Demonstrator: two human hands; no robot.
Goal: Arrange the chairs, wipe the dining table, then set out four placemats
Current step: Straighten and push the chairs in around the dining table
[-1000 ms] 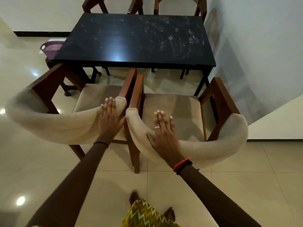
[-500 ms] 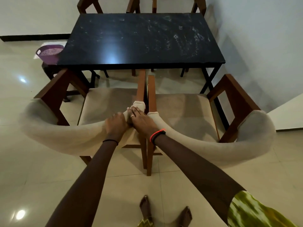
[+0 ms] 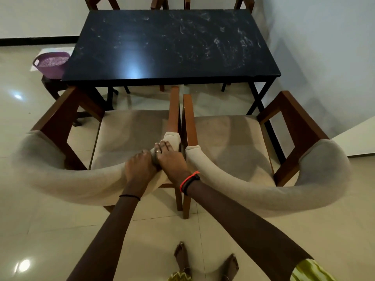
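Observation:
Two beige padded chairs with brown wooden arms stand side by side before the black dining table [image 3: 170, 43], whose top is smeared with white marks. Both hands rest on the curved backrest of the left chair [image 3: 67, 179], near its right end. My left hand [image 3: 140, 169] grips the padding with curled fingers. My right hand [image 3: 170, 159], wearing a ring and an orange wristband, reaches across and clasps the same backrest tip beside it. The right chair [image 3: 284, 191] stands untouched, its arm almost against the left chair's arm.
Tops of two more chairs [image 3: 162, 2] show beyond the table's far edge. A purple basket [image 3: 51, 62] sits on a dark stool at the table's left end. A white wall runs close along the right. My bare feet stand on glossy floor tiles [image 3: 50, 230].
My right hand left the right chair's backrest and crossed onto the left chair's backrest beside my left hand. The two chairs now stand parallel and closer to the table.

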